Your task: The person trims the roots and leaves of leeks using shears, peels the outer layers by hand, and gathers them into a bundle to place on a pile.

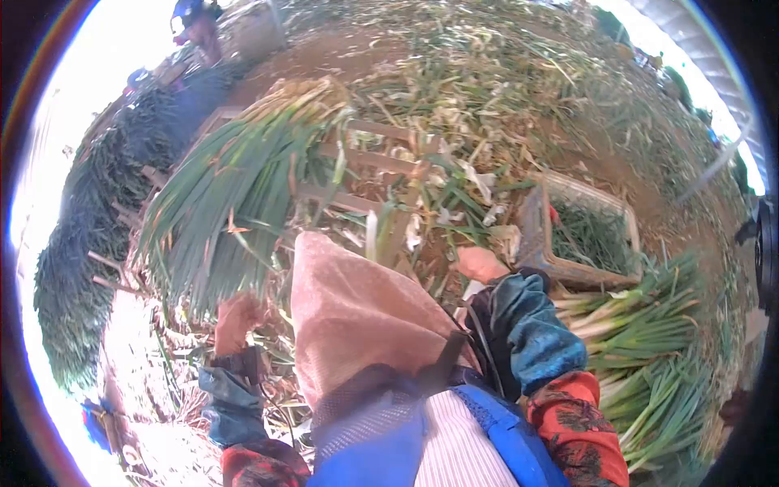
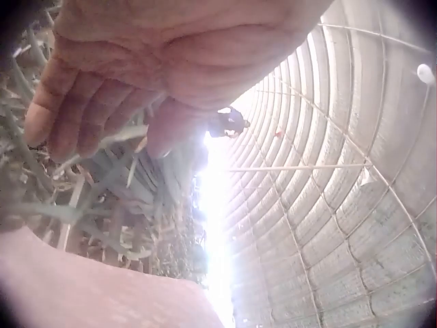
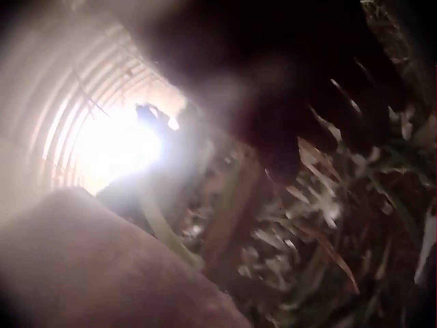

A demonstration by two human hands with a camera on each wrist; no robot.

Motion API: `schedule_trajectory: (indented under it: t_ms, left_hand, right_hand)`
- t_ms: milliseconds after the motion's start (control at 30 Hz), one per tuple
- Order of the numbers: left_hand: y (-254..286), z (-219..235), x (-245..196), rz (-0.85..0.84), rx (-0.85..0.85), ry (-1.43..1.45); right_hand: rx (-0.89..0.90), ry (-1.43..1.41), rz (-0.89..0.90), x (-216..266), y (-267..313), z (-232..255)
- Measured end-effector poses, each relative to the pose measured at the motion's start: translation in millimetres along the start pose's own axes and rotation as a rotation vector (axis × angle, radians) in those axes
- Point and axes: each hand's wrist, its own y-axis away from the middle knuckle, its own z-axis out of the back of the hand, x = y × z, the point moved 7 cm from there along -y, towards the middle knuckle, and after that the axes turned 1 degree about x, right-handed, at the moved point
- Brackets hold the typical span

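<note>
A big bunch of green onions lies across a wooden slatted rack, its pale ends at the back and its long leaves hanging forward. My left hand is just below those leaf tips. In the left wrist view, the fingers are relaxed and the thumb stands apart, with nothing gripped. To the right of the rack, my right hand is low over loose onion leaves and husks. Its fingers show as a dark, blurred outline in the right wrist view, spread above the litter.
A crate holding green leaves stands right of my right hand. More green onions lie piled beside my right sleeve. Further bunches line the left side. Pinkish cloth bulges between my arms. A person is at the far left.
</note>
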Motion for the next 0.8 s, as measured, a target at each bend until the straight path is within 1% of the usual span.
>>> schedule_trajectory:
  t_ms: [33,100,167,200,233,267,300,333,367,467,500,533,600,667,700,733,800]
  left_hand:
    - [5.6,11.2,3.2,0.021,-0.04,-0.022]
    - [9.9,40.3,21.4,0.091,-0.105,-0.003]
    - [1.2,71.8,45.5,0.183,-0.174,-0.002]
    - [11.9,61.4,34.5,0.148,-0.226,-0.044]
    - [4.2,67.3,40.4,0.146,-0.201,-0.018]
    - [-5.4,72.2,52.2,0.152,-0.17,0.008]
    - [-8.2,67.3,59.8,0.164,-0.136,0.036]
    - [-9.5,64.9,65.2,0.175,-0.12,0.123]
    - [-13.6,56.5,63.1,0.19,-0.106,0.103]
    - [-23.0,47.6,62.0,0.193,-0.054,0.051]
    - [-28.8,50.6,62.6,0.101,0.011,-0.103]
    - [-35.2,54.8,65.3,-0.003,0.073,-0.254]
    - [-41.5,61.2,69.0,0.097,-0.015,-0.109]
    - [-47.9,72.9,78.1,0.165,-0.034,0.01]
    - [-49.4,69.9,72.1,0.197,-0.041,0.07]
    - [-45.0,68.9,66.7,0.188,-0.107,0.086]
    - [-47.0,66.9,58.6,0.171,-0.091,0.063]
  right_hand:
    - [0.073,0.046,-0.038,-0.1,-23.3,-28.7]
    - [0.077,0.1,0.083,-28.6,-80.7,-124.3]
    - [0.157,0.036,0.367,-37.2,-108.6,-207.6]
    - [0.179,0.035,0.459,-24.0,-99.5,-214.0]
    - [0.201,0.032,0.551,-12.6,-91.2,-222.3]
    - [0.205,0.065,0.589,12.2,-65.5,-198.0]
    - [0.215,0.097,0.623,32.2,-44.5,-189.8]
    - [0.291,0.132,0.411,26.2,-53.8,-205.7]
    - [0.359,0.183,0.199,18.7,-59.8,-220.8]
    - [0.288,0.455,-0.129,14.2,-45.5,-189.2]
    - [0.306,0.469,-0.167,3.4,-48.0,-185.8]
    - [0.336,0.421,-0.144,-7.5,-49.8,-179.2]
    - [0.388,0.314,-0.104,-24.6,-58.1,-178.7]
    - [0.439,0.178,-0.056,-36.6,-63.6,-186.2]
    - [0.46,0.111,-0.047,-40.2,-64.7,-186.5]
    - [0.479,0.049,-0.047,-46.5,-65.4,-186.1]
    - [0.494,-0.055,-0.027,-54.6,-63.1,-165.3]
